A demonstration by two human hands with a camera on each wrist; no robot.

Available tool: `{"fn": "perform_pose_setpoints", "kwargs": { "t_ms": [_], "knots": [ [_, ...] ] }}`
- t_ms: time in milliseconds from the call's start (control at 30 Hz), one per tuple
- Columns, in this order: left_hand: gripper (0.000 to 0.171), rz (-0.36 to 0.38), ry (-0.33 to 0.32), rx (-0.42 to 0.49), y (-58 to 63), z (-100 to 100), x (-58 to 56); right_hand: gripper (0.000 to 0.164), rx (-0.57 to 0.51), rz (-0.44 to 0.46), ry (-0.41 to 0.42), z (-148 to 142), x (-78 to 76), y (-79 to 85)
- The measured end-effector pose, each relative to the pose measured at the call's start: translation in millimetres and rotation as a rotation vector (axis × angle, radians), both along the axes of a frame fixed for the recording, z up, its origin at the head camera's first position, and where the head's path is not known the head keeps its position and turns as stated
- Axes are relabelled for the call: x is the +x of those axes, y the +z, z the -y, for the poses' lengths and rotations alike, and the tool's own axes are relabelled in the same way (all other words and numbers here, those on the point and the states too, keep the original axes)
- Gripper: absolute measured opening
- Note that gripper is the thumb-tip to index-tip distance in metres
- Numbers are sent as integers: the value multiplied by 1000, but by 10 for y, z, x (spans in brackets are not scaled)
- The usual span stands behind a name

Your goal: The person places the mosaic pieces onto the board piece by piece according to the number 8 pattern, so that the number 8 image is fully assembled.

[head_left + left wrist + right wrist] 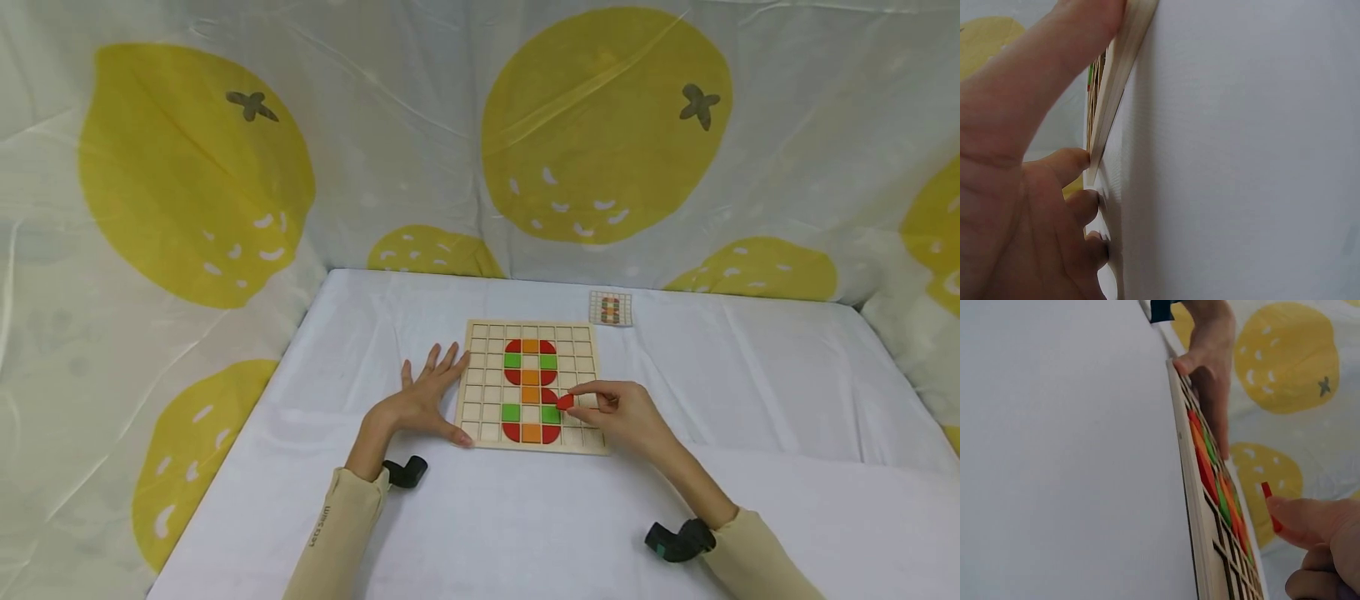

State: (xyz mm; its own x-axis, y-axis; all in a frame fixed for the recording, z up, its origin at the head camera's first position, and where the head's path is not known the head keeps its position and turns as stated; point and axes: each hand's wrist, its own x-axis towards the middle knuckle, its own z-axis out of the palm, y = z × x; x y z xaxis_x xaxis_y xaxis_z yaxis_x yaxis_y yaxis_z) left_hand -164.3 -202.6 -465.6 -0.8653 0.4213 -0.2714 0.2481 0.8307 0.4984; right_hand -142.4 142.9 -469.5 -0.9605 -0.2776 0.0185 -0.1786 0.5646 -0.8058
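A square wooden grid board lies flat on the white cloth, with red rounded tiles, orange square tiles and green square tiles set in its middle columns. My left hand is spread at the board's left side. In the left wrist view its thumb and index finger touch the board's edge. Between thumb and index finger, my right hand pinches a red rounded tile over the right half of the board. The right wrist view shows that red tile raised above the grid.
Behind the board's far right corner lies a small card printed with a coloured grid pattern. Lemon-print cloth hangs along the back and sides of the table. Dark wrist-worn devices sit at both sleeves.
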Motion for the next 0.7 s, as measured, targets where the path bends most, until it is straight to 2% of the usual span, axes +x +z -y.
{"fn": "perform_pose_setpoints", "kwargs": {
  "t_ms": [300, 467, 700],
  "knots": [
    [139, 1, -1, -2, 7, 2, 8, 23, 10, -48, 45, 418, -100, -31],
    [139, 0, -5, -3, 10, 2, 10, 26, 45, -74, 41, 528, -132, -71],
    [139, 4, -3, -6, 5, 1, 11, 31, 81, -52, 30, 600, -157, -84]
  ]
}}
